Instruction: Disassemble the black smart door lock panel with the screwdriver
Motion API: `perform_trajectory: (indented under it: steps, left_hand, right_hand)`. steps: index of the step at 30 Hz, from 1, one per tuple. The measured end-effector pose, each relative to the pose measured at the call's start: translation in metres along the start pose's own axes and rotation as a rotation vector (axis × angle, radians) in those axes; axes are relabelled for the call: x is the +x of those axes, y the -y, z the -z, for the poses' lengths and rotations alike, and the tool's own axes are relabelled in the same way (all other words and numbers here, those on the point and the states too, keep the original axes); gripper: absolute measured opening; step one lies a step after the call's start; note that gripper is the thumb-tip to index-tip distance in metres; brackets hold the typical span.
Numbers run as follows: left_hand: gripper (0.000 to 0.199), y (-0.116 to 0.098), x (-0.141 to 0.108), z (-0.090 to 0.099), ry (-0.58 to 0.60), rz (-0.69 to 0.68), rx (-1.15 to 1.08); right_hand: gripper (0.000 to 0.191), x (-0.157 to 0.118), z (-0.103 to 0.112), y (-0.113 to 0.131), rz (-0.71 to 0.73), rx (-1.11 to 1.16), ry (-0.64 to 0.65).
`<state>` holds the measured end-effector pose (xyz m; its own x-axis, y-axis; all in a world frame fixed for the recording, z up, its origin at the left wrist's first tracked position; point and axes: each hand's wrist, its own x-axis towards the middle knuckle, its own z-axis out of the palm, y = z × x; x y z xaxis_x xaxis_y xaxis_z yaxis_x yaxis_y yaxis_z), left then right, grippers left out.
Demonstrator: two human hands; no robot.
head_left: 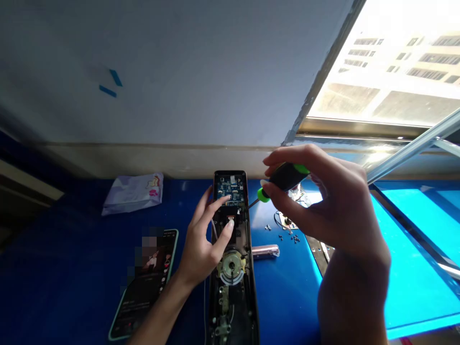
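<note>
A long black housing [252, 287] lies open on the blue table, with a blue circuit board [230, 188] at its far end and a round metal part [232, 265] near its middle. My left hand [208, 239] rests over the housing, fingers spread, its thumb touching a small part below the board. In my right hand [323, 201] is a black and green screwdriver [285, 178], gripped between thumb and fingers. Its shaft points down left to the housing's right edge beside the board; the tip's exact contact is too small to tell.
A phone [143, 287] lies at left, below a purple-white packet [134, 192]. Right of the housing are a wrapped cylinder [266, 252], several small screws [294, 238] and a small board with wires [287, 220]. Metal bars and a window [388, 91] stand at right.
</note>
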<state>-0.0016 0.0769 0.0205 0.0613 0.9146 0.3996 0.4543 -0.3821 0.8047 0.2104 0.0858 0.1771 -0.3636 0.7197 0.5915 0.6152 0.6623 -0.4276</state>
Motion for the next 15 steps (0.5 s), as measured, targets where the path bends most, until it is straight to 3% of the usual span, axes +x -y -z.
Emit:
perform_trajectory:
  steps: [9,15]
  left_hand:
    - [0.038,-0.0005,-0.0011,-0.0001,0.078,0.073,-0.134]
    - [0.035,-0.0031,0.0000,-0.0005,0.082,0.070,-0.158]
  right_hand:
    - [0.013,0.0009,-0.0079,-0.0051,0.044,-0.003,-0.060]
    - [0.013,0.0017,-0.0116,-0.0048,0.067,-0.040,-0.027]
